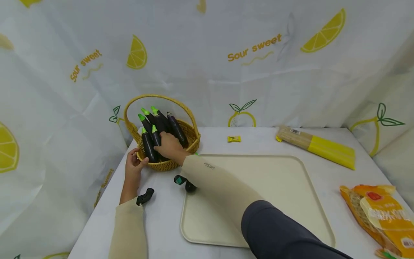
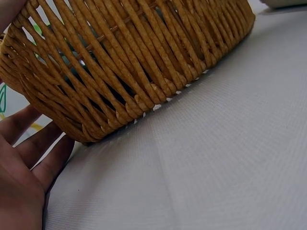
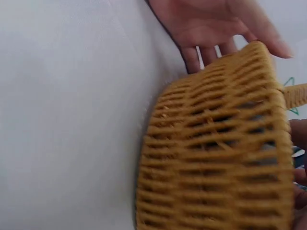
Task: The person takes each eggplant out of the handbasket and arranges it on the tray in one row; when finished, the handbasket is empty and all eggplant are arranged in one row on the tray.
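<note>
At the near right of the white table (image 1: 165, 216), a printed orange bag (image 1: 381, 216) lies flat. A beige tray (image 1: 271, 180) fills the middle, the right sleeve (image 1: 223, 183) crossing above its left part. Left of the tray, the left hand (image 1: 133, 167) touches the near left side of a wicker basket (image 1: 163, 166), its thumb by the rim and its spread, fairly straight fingers along the outer wall. The basket sits beyond the tray's far left corner, and in it lean several dark eggplants (image 1: 148, 145), most with green stem ends. The right hand (image 1: 171, 145) reaches in and touches them; whether it grips one I cannot tell. Farther back lie a small yellow packet (image 1: 234, 139) and, far right, a long yellow-ended pack (image 1: 315, 145). A lemon-print curtain (image 1: 194, 79) hangs behind.
</note>
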Demonstrator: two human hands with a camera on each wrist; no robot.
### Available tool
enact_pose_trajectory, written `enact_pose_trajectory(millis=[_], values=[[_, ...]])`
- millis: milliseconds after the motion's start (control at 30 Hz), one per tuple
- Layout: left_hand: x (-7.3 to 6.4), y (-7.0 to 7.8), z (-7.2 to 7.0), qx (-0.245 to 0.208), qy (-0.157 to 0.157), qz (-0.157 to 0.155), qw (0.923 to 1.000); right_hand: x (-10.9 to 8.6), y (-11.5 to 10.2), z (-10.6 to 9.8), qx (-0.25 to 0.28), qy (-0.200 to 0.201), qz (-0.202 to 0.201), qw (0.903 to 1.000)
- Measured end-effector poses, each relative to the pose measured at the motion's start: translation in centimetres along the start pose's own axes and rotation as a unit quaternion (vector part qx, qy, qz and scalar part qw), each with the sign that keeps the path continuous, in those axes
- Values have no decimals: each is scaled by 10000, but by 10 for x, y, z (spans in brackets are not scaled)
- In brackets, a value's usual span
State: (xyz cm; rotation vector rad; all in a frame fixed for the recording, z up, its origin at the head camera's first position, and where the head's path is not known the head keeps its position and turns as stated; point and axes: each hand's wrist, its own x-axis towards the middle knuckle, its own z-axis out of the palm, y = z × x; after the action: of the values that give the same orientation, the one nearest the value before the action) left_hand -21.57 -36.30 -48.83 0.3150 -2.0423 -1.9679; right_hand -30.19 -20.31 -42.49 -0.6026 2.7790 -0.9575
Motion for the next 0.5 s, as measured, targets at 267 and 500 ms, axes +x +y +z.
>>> enact_pose_trajectory(millis=[267,500], values=[[-9,14,8,29,-16,-9,10000,11,-1,12,-471,-472,649,9957],[0,-2,-3,-3,45,-29,10000,-1,-2,-2,265,-223,339,9988]])
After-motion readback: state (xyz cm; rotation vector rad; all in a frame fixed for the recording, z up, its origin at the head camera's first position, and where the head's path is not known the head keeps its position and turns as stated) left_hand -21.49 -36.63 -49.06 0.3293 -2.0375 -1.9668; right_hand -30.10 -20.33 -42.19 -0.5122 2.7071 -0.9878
